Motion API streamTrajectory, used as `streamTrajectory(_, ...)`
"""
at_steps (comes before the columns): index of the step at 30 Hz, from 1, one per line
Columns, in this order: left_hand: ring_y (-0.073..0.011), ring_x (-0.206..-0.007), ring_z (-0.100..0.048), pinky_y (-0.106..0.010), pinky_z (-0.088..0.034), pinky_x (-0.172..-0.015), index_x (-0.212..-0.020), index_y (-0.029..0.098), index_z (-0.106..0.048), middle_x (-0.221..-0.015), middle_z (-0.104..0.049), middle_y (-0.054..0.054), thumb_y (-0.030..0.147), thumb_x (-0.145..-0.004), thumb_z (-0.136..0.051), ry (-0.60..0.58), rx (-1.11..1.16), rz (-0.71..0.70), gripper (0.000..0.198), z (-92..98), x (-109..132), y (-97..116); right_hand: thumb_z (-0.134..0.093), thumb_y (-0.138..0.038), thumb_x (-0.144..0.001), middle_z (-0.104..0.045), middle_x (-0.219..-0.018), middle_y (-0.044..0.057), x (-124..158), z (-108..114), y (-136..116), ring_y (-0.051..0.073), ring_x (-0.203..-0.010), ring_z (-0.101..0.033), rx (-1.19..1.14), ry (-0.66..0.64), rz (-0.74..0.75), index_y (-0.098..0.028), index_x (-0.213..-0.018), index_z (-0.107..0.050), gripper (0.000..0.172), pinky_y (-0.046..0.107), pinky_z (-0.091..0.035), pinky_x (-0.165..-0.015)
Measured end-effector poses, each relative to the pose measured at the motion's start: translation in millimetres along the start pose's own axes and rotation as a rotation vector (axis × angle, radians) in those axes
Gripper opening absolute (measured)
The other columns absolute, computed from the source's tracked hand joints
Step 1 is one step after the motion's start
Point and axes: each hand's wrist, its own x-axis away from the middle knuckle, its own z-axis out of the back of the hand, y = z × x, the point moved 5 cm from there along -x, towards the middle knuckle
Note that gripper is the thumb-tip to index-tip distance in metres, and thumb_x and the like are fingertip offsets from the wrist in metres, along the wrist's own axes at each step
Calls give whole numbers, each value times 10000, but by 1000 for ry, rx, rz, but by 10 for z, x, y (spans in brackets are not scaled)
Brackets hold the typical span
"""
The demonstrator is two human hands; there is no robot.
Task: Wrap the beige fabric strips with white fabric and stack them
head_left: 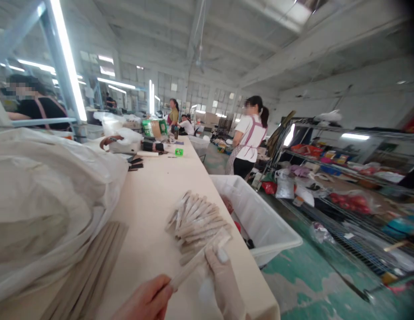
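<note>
A beige strip (190, 269) runs slantwise between my two hands over the near part of the table. Its near end is pinched in the closed fingers of my bare left hand (148, 295). My right hand (223, 278), in a pale glove, closes on the strip farther up; something whitish beside its fingers is too blurred to name. Just beyond lies a fanned heap of short beige strips (200, 213), with whitish patches on them. Left of my hands, long taupe strips (96, 262) lie side by side.
A big translucent plastic bag (53, 200) bulges over the table's left side. Against the right edge of the cream table (150, 191) stands a white bin (270, 222). A co-worker (250, 138) stands beyond it, near loaded wire shelves (343, 231). Others sit or stand farther off.
</note>
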Motion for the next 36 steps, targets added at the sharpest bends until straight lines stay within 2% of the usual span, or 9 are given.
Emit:
streamTrajectory(2,-69,-419,-373,-210,-305,-449,-775,170,-467,-552,-478,52,506,-823,-342,7,34,-24,361,9,81,142,-694,-421,-668,-692,-904,36,20,-7,-18,215,-946,-591,35,-26,81,-168,-959,-654,387,332,-438,-895)
streamTrajectory(4,-66,-438,-406,-206,-323,-461,-784,159,-478,-578,-499,48,455,-821,-377,-15,84,-40,314,10,110,205,-650,-402,-725,-693,-892,27,42,2,-16,204,-966,-580,81,-42,142,-173,-977,-649,340,343,-411,-929)
streamTrajectory(10,-57,-494,-462,-202,-345,-512,-923,145,-544,-667,-569,36,369,-819,-465,-54,249,-39,259,44,176,140,-674,-383,-718,-668,-1012,13,71,21,-66,191,-975,-594,0,-28,85,-208,-1061,-614,390,357,-439,-926)
streamTrajectory(16,-59,-503,-459,-212,-332,-519,-988,137,-568,-689,-585,27,326,-801,-497,-39,343,-16,275,56,186,128,-739,-382,-645,-673,-981,-17,43,50,-138,158,-922,-610,-80,64,68,-227,-1025,-635,423,285,-500,-829)
streamTrajectory(21,-73,-551,-471,-222,-329,-537,-1073,134,-569,-749,-605,3,309,-773,-526,-20,420,-14,349,64,201,96,-733,-370,-643,-655,-1014,-21,-58,221,-80,130,-872,-603,-49,138,69,-244,-1033,-638,420,209,-508,-696)
streamTrajectory(26,-75,-565,-460,-222,-330,-549,-1079,135,-577,-760,-610,-1,267,-731,-552,-4,482,0,373,96,250,111,-703,-350,-679,-652,-893,-20,-192,398,25,89,-707,-580,-23,195,38,-234,-1025,-635,371,166,-465,-556)
streamTrajectory(31,-67,-528,-464,-209,-318,-508,-971,128,-569,-725,-605,-1,382,-739,-562,28,488,-10,344,98,224,90,-612,-322,-806,-626,-927,22,-189,376,-59,102,-713,-585,8,170,79,-173,-1061,-583,296,229,-501,-601)
streamTrajectory(33,-69,-492,-456,-206,-318,-482,-875,138,-551,-663,-592,5,479,-723,-567,55,454,-1,373,76,172,-12,-560,-335,-854,-614,-952,45,-135,327,-183,129,-751,-594,31,130,131,-156,-1027,-577,250,279,-520,-635)
streamTrajectory(36,-70,-383,-383,-208,-254,-403,-757,180,-502,-513,-516,43,687,-663,-513,50,435,38,516,17,-16,-258,-529,-346,-872,-599,-986,45,-105,259,-342,149,-808,-593,77,65,228,-173,-1014,-579,229,298,-524,-680)
